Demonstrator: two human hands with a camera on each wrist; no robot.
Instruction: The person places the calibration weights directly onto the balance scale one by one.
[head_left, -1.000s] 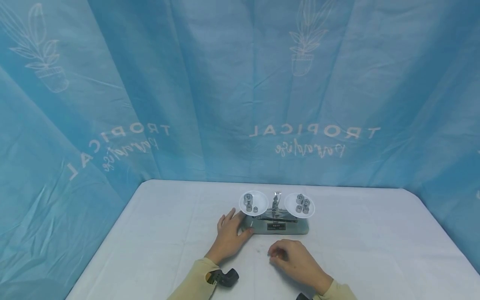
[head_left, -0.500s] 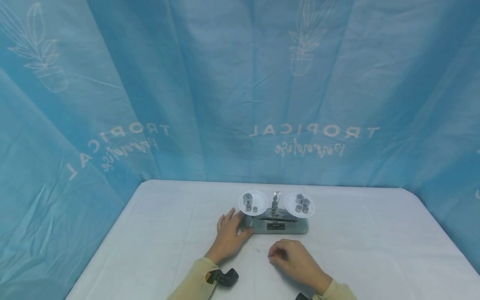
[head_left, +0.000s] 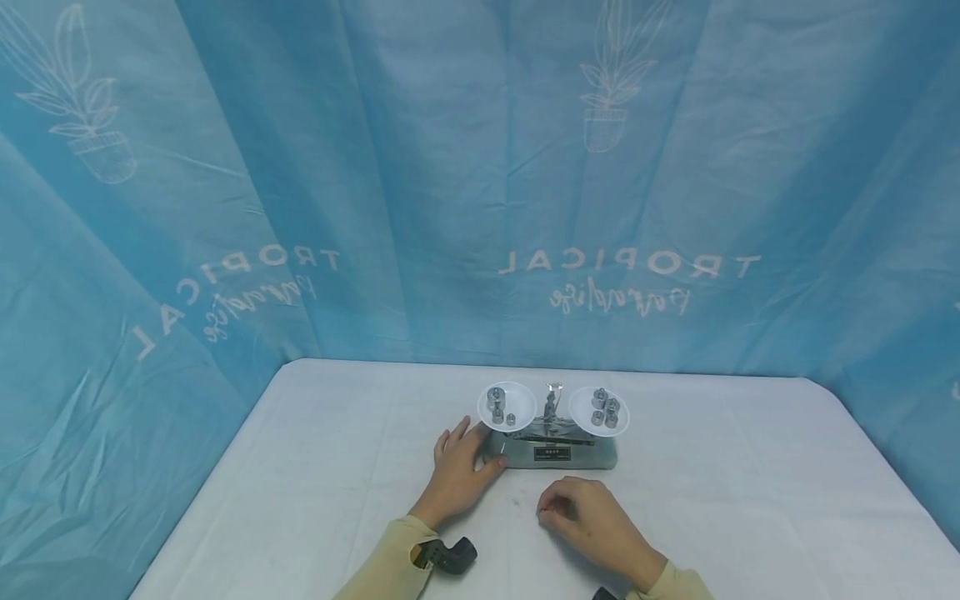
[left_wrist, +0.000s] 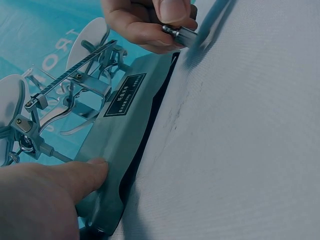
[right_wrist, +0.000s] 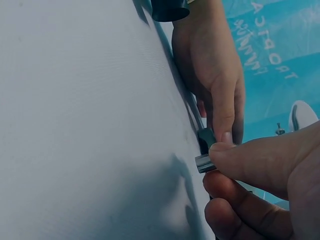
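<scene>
A balance scale with a grey-green base (head_left: 577, 454) stands on the white table. Its left pan (head_left: 525, 404) and right pan (head_left: 577, 408) each carry several metal weights. My left hand (head_left: 453, 479) rests on the base's left end, thumb (left_wrist: 90, 175) along the front and the other fingers behind. In front of the scale, my right hand (head_left: 592, 521) pinches a small metal weight (right_wrist: 204, 163) between thumb and forefinger. The left wrist view shows this weight's knobbed end (left_wrist: 172, 32); in the head view the fingers hide it.
A white cloth (head_left: 750, 500) covers the table. Blue curtains (head_left: 450, 208) with printed lettering hang behind and at the sides. A black wrist camera (head_left: 453, 556) sits on the left wrist. The scale's beam (left_wrist: 70, 75) and pointer rise behind the base.
</scene>
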